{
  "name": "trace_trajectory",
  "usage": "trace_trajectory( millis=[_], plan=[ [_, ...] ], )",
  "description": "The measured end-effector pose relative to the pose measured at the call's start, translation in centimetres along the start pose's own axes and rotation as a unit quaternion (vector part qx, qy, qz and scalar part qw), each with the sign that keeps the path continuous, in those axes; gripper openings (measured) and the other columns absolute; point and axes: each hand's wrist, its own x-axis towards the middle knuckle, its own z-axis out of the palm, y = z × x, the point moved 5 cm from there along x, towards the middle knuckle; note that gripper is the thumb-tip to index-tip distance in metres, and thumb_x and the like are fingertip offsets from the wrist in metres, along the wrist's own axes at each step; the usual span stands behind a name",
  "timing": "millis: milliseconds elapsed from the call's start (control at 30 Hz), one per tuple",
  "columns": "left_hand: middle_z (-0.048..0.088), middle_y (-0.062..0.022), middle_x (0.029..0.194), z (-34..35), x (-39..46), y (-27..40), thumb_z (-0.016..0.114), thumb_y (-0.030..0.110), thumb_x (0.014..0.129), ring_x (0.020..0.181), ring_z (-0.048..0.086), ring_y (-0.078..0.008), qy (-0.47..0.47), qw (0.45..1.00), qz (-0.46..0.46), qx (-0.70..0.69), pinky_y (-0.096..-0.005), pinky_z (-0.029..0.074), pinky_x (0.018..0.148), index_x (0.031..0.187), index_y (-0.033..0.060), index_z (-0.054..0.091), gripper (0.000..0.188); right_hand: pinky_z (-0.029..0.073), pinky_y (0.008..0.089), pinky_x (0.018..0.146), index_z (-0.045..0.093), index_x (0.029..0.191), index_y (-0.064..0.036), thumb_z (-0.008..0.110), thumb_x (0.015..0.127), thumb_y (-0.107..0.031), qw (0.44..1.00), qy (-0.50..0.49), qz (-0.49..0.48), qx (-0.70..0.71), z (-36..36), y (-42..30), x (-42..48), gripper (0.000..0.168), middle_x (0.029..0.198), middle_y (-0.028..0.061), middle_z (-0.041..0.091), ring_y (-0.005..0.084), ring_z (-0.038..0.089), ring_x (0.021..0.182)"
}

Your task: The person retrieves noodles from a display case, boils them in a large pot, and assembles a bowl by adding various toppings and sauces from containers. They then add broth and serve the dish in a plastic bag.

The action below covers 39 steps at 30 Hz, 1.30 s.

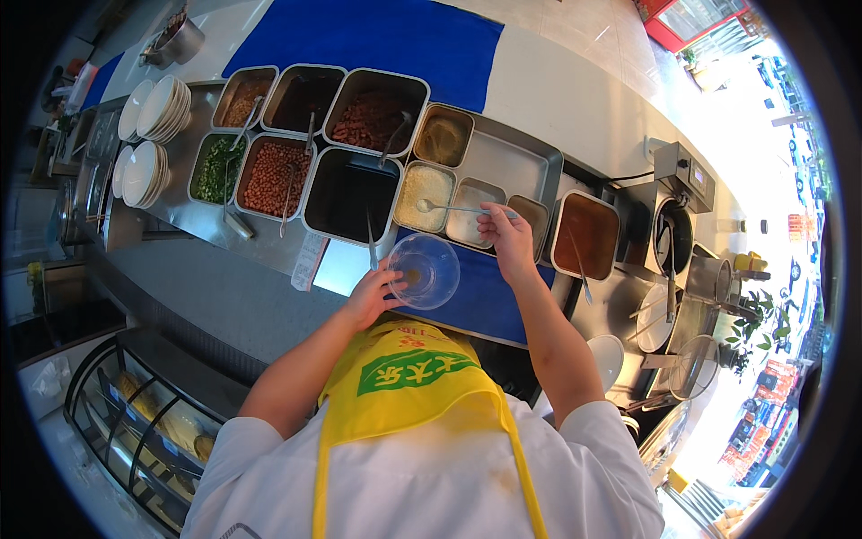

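Observation:
My left hand [369,298] holds a clear plastic bowl [438,273] by its left side, over a blue cloth [495,300]. A small brownish patch of seasoning shows at the bottom of the bowl. In my right hand [505,236] is the handle of a small metal spoon [425,205]. The bowl of that spoon is over a metal container of pale yellowish granules [416,185]; whether it touches them I cannot tell. Beside it, under the spoon handle, sits a container of white powder [471,215]. A container of brown powder [444,140] stands behind.
Steel pans hold chopped greens [214,168], reddish beans or nuts [273,178], dark liquid [350,192] and chunky brown topping [374,114], several with spoons. A pan of reddish-brown liquid [586,232] is at right, near a cooker [673,229]. Stacked white bowls [145,175] stand at left.

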Motion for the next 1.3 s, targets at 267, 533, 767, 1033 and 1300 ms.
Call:
trace_trajectory(
  millis=[267,533,767,1033,1300],
  plan=[
    [0.036,-0.0142,0.133,0.6,-0.2,0.7,0.057,0.026,0.091,0.122,0.041,-0.0307,-0.009,1.0,-0.008,0.029,-0.0503,0.046,0.097,0.151,0.0151,0.022,0.07,0.048,0.0238,0.061,0.065,0.107,0.001,0.053,0.099,-0.014,0.954,0.051,-0.146,-0.256,-2.5,-4.0,-4.6,0.02,0.078,0.0043,0.063,0.0095,0.057,0.069],
    [0.036,-0.0144,0.134,1.8,-0.5,0.9,0.058,0.027,0.091,0.122,0.041,-0.0303,-0.016,0.998,-0.012,0.055,-0.0508,0.045,0.097,0.151,0.0154,0.023,0.07,0.052,0.0266,0.064,0.065,0.108,0.002,0.053,0.099,-0.02,0.984,0.091,-0.058,-0.142,-4.1,1.2,-2.9,0.026,0.086,0.0078,0.065,0.0122,0.06,0.072],
    [0.039,-0.0128,0.13,2.7,-0.2,0.6,0.058,0.027,0.09,0.121,0.041,-0.0299,-0.024,0.997,-0.014,0.068,-0.0501,0.045,0.097,0.15,0.0156,0.025,0.069,0.051,0.0276,0.066,0.063,0.111,0.004,0.055,0.099,-0.02,0.994,0.093,-0.058,0.007,-7.0,0.6,-5.1,0.028,0.087,0.0079,0.066,0.0133,0.06,0.073],
    [0.039,-0.0127,0.13,4.0,0.1,0.4,0.057,0.027,0.09,0.121,0.041,-0.03,-0.025,0.996,-0.024,0.087,-0.0502,0.044,0.097,0.151,0.0157,0.022,0.071,0.051,0.025,0.07,0.064,0.112,0.001,0.054,0.099,-0.014,0.973,0.043,-0.149,-0.172,-6.6,-4.1,-11.0,0.022,0.088,0.0071,0.066,0.0117,0.061,0.079],
    [0.037,-0.0129,0.134,6.8,0.4,0.2,0.056,0.025,0.093,0.126,0.039,-0.0319,-0.054,0.992,-0.052,0.106,-0.05,0.042,0.101,0.151,0.0146,0.021,0.069,0.05,0.0237,0.068,0.064,0.111,0.002,0.052,0.1,-0.013,0.958,0.174,-0.204,-0.097,-8.8,-3.8,-12.9,0.022,0.088,0.0065,0.066,0.0104,0.059,0.076]
  ],
)
